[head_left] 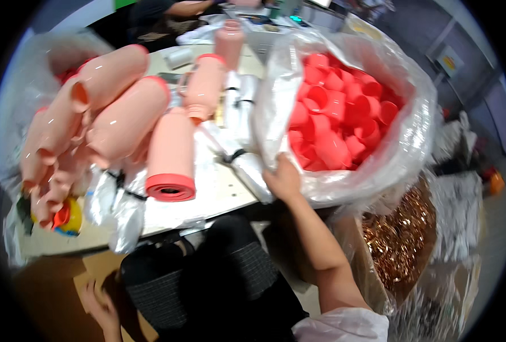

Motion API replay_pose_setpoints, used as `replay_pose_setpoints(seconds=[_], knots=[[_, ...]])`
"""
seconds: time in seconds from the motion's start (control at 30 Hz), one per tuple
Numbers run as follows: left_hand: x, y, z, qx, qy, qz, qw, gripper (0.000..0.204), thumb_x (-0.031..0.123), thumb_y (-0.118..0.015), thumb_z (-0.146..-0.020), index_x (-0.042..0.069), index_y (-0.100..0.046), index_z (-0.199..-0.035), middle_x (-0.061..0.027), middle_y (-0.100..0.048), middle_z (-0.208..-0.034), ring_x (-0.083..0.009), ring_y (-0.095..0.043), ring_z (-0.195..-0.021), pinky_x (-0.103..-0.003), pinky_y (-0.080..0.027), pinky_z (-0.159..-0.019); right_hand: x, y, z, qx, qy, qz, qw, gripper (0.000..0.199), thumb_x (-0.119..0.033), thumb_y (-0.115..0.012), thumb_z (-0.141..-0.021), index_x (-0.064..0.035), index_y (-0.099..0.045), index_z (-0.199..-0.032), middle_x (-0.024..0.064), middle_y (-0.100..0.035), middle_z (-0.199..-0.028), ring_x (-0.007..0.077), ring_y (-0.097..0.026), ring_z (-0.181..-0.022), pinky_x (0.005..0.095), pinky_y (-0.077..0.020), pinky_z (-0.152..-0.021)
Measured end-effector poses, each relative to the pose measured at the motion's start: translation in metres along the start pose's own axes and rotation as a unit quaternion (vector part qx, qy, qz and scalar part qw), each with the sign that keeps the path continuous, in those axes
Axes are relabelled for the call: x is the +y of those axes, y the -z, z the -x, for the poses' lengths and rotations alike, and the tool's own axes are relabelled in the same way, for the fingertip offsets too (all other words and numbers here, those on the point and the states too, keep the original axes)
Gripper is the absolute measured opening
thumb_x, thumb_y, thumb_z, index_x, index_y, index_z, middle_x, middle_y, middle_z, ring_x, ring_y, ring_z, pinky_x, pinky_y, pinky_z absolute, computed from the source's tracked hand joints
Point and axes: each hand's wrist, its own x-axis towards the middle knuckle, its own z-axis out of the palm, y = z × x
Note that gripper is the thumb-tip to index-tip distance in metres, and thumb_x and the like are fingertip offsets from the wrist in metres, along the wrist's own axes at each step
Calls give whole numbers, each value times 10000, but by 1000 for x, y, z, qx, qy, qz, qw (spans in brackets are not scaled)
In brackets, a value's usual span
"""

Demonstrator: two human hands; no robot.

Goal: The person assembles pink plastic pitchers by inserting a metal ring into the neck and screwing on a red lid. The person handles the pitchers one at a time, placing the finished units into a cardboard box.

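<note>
My right hand grips the near left edge of a large clear plastic bag. Inside that bag lies a heap of red plastic cups. Low on the left, my left hand is open and holds nothing, beside a brown cardboard box. On the table, a pink flask body with a red base lies in front of me, its base toward me. Another pink flask body with a handle is just behind it. Several more pink flask bodies are piled at the left.
Wrapped silvery tubes lie on the white table by the bag. A pink bottle stands at the back. Below right, a lined carton holds shiny copper-coloured pieces. A yellow roll sits at left; another person's arm shows behind.
</note>
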Motion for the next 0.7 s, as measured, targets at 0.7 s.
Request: replay_pose_setpoints(seconds=[0.7], knots=[[224,-56,-287,301,-47,244,921,739,229,-808,-786,112,-479,-1437,-206,-492,-1283,-412,-442,-1252,-507,-323,-1103,-190,-8,77,70,251,-164,951,855,-175,-875,-680,-146,-499,-1447,240,-430,-1471,430,-425,-1335,471,-398,-1107]])
